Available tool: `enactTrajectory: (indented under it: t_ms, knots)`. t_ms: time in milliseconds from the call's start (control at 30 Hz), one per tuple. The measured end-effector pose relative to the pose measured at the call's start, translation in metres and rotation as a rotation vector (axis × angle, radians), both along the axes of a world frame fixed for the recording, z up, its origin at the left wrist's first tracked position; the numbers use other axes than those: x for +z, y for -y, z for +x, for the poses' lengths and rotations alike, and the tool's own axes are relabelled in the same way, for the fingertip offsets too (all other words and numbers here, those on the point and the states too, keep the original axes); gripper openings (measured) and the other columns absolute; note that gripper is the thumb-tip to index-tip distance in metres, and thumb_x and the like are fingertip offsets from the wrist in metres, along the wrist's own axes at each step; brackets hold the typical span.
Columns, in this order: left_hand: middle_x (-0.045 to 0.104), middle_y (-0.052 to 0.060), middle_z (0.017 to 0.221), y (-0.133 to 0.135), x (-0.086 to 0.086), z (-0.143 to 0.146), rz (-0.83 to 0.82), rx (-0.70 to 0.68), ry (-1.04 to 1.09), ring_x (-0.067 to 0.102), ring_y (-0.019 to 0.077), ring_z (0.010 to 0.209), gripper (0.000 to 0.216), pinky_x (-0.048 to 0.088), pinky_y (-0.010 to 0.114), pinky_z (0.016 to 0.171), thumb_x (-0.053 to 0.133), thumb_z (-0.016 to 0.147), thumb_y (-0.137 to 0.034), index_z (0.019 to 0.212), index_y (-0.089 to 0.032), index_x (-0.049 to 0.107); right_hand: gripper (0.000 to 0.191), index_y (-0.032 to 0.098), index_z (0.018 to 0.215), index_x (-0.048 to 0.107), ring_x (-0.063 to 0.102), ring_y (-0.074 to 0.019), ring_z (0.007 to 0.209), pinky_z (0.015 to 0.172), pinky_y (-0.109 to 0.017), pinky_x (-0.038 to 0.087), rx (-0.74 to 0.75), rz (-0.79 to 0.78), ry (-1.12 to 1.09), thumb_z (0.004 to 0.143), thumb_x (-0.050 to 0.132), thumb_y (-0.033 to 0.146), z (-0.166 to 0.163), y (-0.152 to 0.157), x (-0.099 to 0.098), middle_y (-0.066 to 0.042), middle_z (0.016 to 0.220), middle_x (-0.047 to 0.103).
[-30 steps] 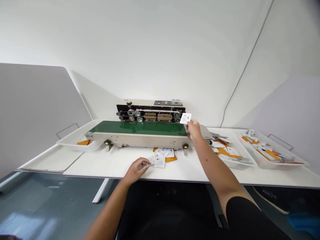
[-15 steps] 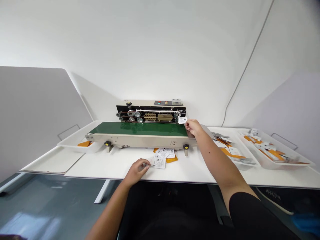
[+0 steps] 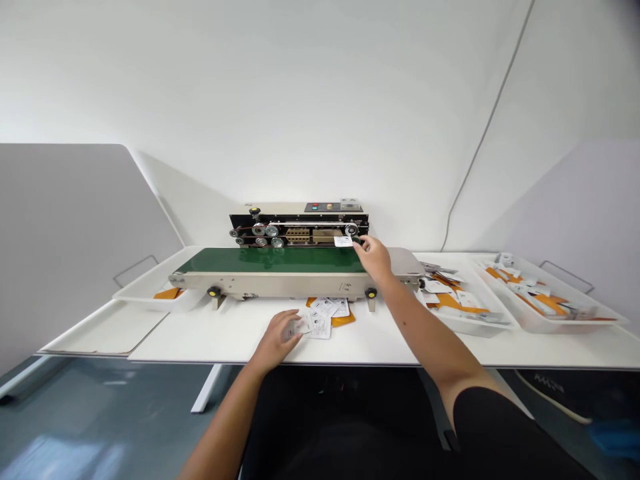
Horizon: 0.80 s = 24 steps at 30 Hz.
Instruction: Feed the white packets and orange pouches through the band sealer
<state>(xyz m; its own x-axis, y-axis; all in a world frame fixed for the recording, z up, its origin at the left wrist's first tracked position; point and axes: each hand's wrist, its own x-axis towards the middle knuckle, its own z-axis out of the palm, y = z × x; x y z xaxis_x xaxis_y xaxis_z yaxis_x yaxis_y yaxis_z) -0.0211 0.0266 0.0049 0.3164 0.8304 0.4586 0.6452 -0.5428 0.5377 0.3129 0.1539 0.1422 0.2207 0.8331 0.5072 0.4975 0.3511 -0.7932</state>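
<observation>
A band sealer machine [image 3: 300, 230] with a green conveyor belt [image 3: 273, 260] stands at the back of the white table [image 3: 230, 333]. My right hand [image 3: 374, 255] reaches over the belt's right end and pinches a small white packet [image 3: 343, 241], which sits at the sealer's intake. My left hand [image 3: 277, 340] rests on the table near the front edge, its fingers closed on a white packet [image 3: 301, 325] from a small pile of white and orange packets [image 3: 327, 310] in front of the machine.
Two white trays [image 3: 545, 320] with white and orange packets lie to the right. At the machine's left end a white tray [image 3: 150, 293] holds an orange packet [image 3: 167, 293]. A flat white tray [image 3: 105, 327] lies at the far left. Grey partitions flank the table.
My right hand has moved left and down, carrying the white packet from the air beside the machine into the sealer's intake. My left hand has stayed on the pile.
</observation>
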Motion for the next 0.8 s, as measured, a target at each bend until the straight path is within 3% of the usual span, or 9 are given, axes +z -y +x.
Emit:
enactTrajectory:
  t_ms: [67,200,300,400,500,633,733,800]
  knots:
    - [0.056,0.014,0.149,-0.007,-0.01,-0.001,-0.014,0.072,-0.073,0.044,0.0359,0.144,0.046,0.037,0.057,0.118,0.071,0.088,-0.034,0.132,-0.023,0.062,0.027,0.022,0.111,0.073,0.061,-0.0217,0.085,0.078,-0.033,0.049,0.057,0.117,0.105,0.093,0.062,0.039,-0.019,0.035,-0.017,-0.005,0.087,0.068]
    - [0.056,0.014,0.149,-0.017,-0.024,0.001,-0.059,0.109,-0.201,0.038,0.0405,0.148,0.056,0.03,0.063,0.119,0.074,0.087,-0.041,0.138,-0.025,0.058,0.025,0.026,0.114,0.075,0.064,-0.0255,0.098,0.094,-0.041,0.05,0.452,0.082,0.249,0.092,0.062,0.028,-0.068,0.095,-0.077,-0.006,0.097,0.073]
    - [0.062,0.013,0.142,-0.017,-0.023,0.004,-0.091,0.123,-0.229,0.049,0.0379,0.14,0.051,0.024,0.066,0.119,0.072,0.09,-0.039,0.137,-0.026,0.057,0.044,0.026,0.132,0.068,0.06,-0.0293,0.12,0.106,-0.048,0.046,0.589,0.062,0.375,0.088,0.069,0.027,-0.093,0.114,-0.123,-0.01,0.124,0.07]
    - [0.066,0.01,0.135,-0.012,-0.017,0.005,-0.088,0.128,-0.202,0.058,0.033,0.129,0.047,0.026,0.062,0.12,0.072,0.089,-0.035,0.133,-0.026,0.059,0.05,0.026,0.139,0.063,0.051,-0.0316,0.137,0.119,-0.057,0.033,0.602,0.016,0.491,0.089,0.069,0.029,-0.101,0.116,-0.151,-0.011,0.142,0.062]
    - [0.067,0.01,0.131,-0.009,-0.012,0.006,-0.063,0.125,-0.127,0.06,0.0315,0.125,0.048,0.039,0.053,0.115,0.075,0.086,-0.033,0.132,-0.025,0.06,0.055,0.026,0.145,0.057,0.042,-0.0324,0.146,0.124,-0.06,0.022,0.575,-0.039,0.554,0.092,0.067,0.03,-0.1,0.115,-0.158,-0.01,0.15,0.056]
    - [0.064,0.012,0.134,-0.002,-0.003,0.004,-0.065,0.064,0.016,0.06,0.0304,0.126,0.053,0.047,0.045,0.11,0.075,0.087,-0.038,0.135,-0.023,0.058,0.071,0.023,0.156,0.042,0.035,-0.033,0.15,0.125,-0.059,0.02,0.548,-0.029,0.491,0.09,0.069,0.031,-0.096,0.114,-0.153,-0.011,0.155,0.05]
    - [0.061,0.012,0.139,0.006,0.007,0.002,-0.118,-0.101,0.07,0.058,0.03,0.13,0.06,0.045,0.045,0.113,0.077,0.085,-0.042,0.138,-0.024,0.056,0.08,0.024,0.158,0.039,0.035,-0.0344,0.148,0.121,-0.057,0.028,0.582,-0.003,0.463,0.088,0.074,0.038,-0.094,0.114,-0.152,-0.012,0.152,0.052]
    - [0.061,0.012,0.141,0.011,0.013,0.001,-0.172,-0.169,0.084,0.057,0.03,0.131,0.062,0.045,0.044,0.114,0.078,0.084,-0.041,0.139,-0.023,0.056,0.069,0.026,0.152,0.05,0.046,-0.0325,0.138,0.115,-0.052,0.038,0.66,0.05,0.476,0.089,0.074,0.038,-0.093,0.115,-0.153,-0.011,0.14,0.062]
